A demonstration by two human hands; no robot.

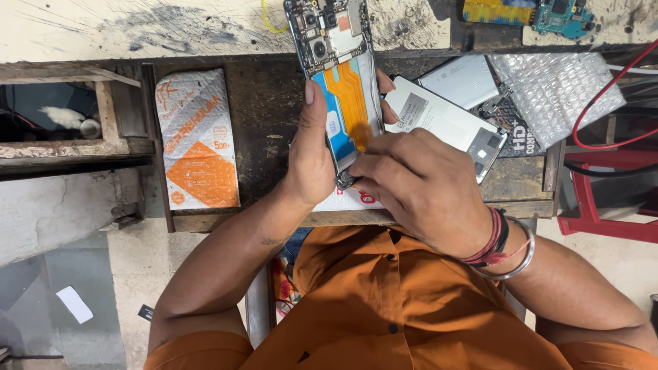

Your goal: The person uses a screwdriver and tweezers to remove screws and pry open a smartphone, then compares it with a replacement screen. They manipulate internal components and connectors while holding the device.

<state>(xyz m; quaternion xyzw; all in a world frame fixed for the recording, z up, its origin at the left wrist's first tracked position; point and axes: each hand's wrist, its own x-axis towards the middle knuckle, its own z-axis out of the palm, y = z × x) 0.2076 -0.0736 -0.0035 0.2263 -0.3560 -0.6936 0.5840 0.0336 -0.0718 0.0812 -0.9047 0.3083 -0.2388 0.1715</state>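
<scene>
An opened smartphone (340,62) with its back cover off shows camera modules, a circuit board, a blue battery and an orange flex cable. My left hand (312,154) grips it along the left edge, thumb up the side. My right hand (411,181) covers the phone's lower end, fingertips pressing on the bottom part near a small dark component (345,180). What the right fingertips pinch is hidden.
A white and orange padded pouch (197,140) lies left on the dark wooden drawer (267,103). A white phone back panel (445,123), a silver panel (460,79) and bubble wrap (555,85) lie right. Red and black cables (603,144) run far right. A green circuit board (562,17) sits on the scratched worktop.
</scene>
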